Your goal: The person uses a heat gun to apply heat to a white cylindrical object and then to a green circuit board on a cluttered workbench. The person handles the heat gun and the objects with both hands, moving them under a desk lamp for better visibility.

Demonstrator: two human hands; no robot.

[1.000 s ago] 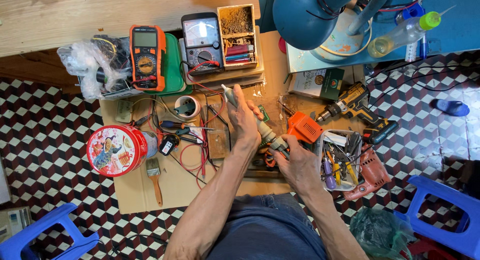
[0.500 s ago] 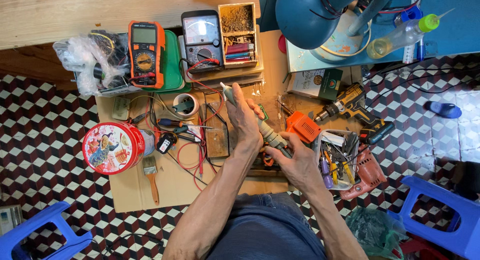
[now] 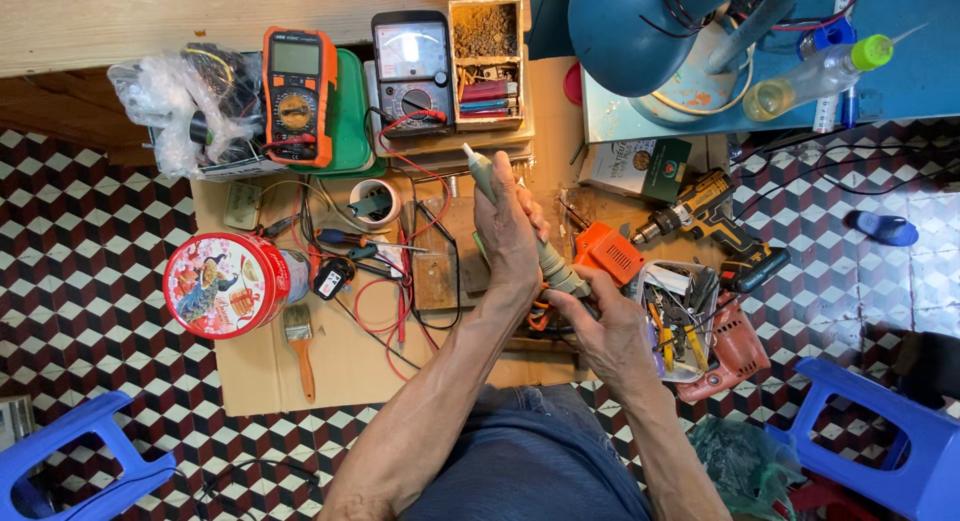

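A blue plastic stool (image 3: 70,456) is standing at the far left on the patterned tile floor (image 3: 70,281). A clear plastic bag of parts (image 3: 175,106) is lying at the upper left, beside an orange multimeter (image 3: 297,96). Below them, a round red tin (image 3: 222,286) is sitting on the cardboard sheet (image 3: 340,366), with a small paintbrush (image 3: 298,341) just beside it. An analogue meter (image 3: 412,71) is resting near the top centre, its red lead trailing down among loose wires.

At centre, the left hand (image 3: 510,236) is wrapping its fingers closed around the upper part of a long grey-green pen-shaped tool (image 3: 480,171), tip pointing up and left. The right hand (image 3: 610,331) is gripping the lower end of the same tool, fingers curled tight. The tool is being held above the cardboard, tilted.

Further right, a yellow cordless drill (image 3: 710,216) is lying near a tray of hand tools (image 3: 685,316). Another blue stool (image 3: 880,431) is standing at the right.
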